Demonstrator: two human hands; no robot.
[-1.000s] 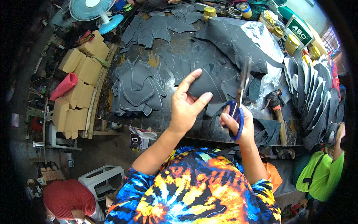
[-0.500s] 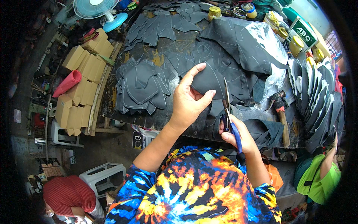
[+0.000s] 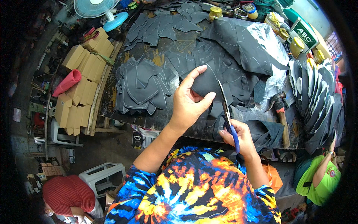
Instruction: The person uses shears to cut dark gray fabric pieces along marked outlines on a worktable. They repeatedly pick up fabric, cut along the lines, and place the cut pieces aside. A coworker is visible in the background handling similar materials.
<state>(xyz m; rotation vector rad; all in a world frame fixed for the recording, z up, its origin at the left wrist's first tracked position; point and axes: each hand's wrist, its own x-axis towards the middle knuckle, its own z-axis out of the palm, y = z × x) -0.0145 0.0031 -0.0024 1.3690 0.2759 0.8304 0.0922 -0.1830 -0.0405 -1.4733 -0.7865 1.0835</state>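
Note:
My left hand (image 3: 189,102) grips a dark grey leather-like piece (image 3: 205,83) above the table, thumb and index finger along its edges. In my right hand (image 3: 240,138) is a pair of scissors (image 3: 226,106) with blue handles. Its blades point up and away from me, along the right edge of the held piece; they look nearly closed. To the left of my left hand lies a pile of cut dark pieces (image 3: 140,87) with pale outlines. More marked dark material (image 3: 238,82) lies beyond and right of the scissors.
A hammer (image 3: 282,119) and a stack of dark pieces with white edges (image 3: 311,100) are at the right. Jars (image 3: 296,47) stand at the back right. Cardboard boxes (image 3: 80,95) and a pink roll (image 3: 67,83) line the left. Two other people (image 3: 69,196) are nearby.
The scissor blades have closed together and swung slightly left along the held piece. The piece's right edge now appears narrower. The person at right has shifted an arm.

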